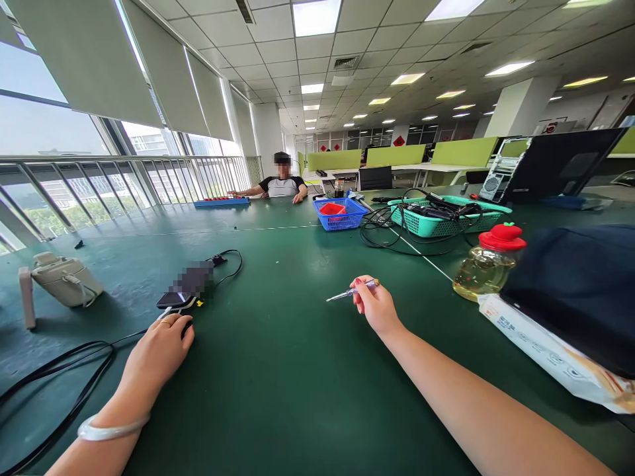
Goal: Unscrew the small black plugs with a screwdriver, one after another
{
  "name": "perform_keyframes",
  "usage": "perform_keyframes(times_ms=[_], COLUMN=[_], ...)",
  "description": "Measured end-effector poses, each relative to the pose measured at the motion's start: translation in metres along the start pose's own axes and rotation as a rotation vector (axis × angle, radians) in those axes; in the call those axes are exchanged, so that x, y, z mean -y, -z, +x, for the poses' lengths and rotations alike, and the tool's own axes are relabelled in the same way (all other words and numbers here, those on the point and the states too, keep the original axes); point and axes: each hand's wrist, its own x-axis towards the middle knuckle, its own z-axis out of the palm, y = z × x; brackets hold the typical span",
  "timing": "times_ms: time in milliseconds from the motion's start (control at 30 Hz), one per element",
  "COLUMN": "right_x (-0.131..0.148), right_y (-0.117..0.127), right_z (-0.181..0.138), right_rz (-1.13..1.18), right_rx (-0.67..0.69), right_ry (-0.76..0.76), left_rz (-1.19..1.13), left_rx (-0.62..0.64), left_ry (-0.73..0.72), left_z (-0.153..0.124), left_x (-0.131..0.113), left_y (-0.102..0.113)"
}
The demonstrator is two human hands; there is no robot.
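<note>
My right hand point(378, 309) is closed around a small screwdriver point(341, 295) with a clear handle, held above the green table point(278, 370). Its thin metal shaft points left, and the tip touches nothing. At the left, my left hand point(157, 352) is low over the table with its fingers curled. A dark bit shows between thumb and fingers, too covered to name. Just beyond those fingertips lies a phone point(171, 301), partly blurred out, with a white cable end and a small yellow piece point(200, 303) beside it.
Black cables point(94, 357) loop at left, near a pale bag point(67, 281). Blue point(342, 218) and teal point(426, 228) baskets stand farther back. A red-lidded jar point(489, 264), wipes pack point(550, 350) and dark cloth item point(575, 291) sit right. Another person point(284, 185) sits opposite.
</note>
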Motion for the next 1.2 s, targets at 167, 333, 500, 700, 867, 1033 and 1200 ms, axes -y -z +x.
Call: perform_keyframes(times_ms=[167,333,500,700,867,1033,1200], right_x=[0.000,0.000,0.001,0.001,0.001,-0.002,-0.008], right_y=[0.000,-0.001,-0.001,0.000,0.000,0.001,0.002], right_z=[-0.001,0.000,-0.001,-0.001,-0.001,-0.002,0.000], right_rz=[-0.001,-0.006,-0.010,-0.005,-0.034,-0.139,-0.199], right_rx=[0.003,0.008,0.008,0.012,0.023,0.046,0.081], right_ry=[0.008,0.001,0.002,-0.005,0.013,0.061,0.068], left_rz=[0.015,-0.014,-0.038,-0.068,-0.122,-0.372,-0.548], left_rx=[0.000,0.106,0.189,0.153,0.089,0.051,0.217], left_ry=[0.019,0.058,0.107,0.124,0.061,-0.207,-0.563], left_z=[0.001,0.001,0.002,-0.001,-0.001,0.012,0.046], left_x=[-0.001,0.001,0.000,0.001,0.003,-0.026,-0.106], left_y=[0.000,-0.004,-0.002,0.003,0.004,0.021,0.050])
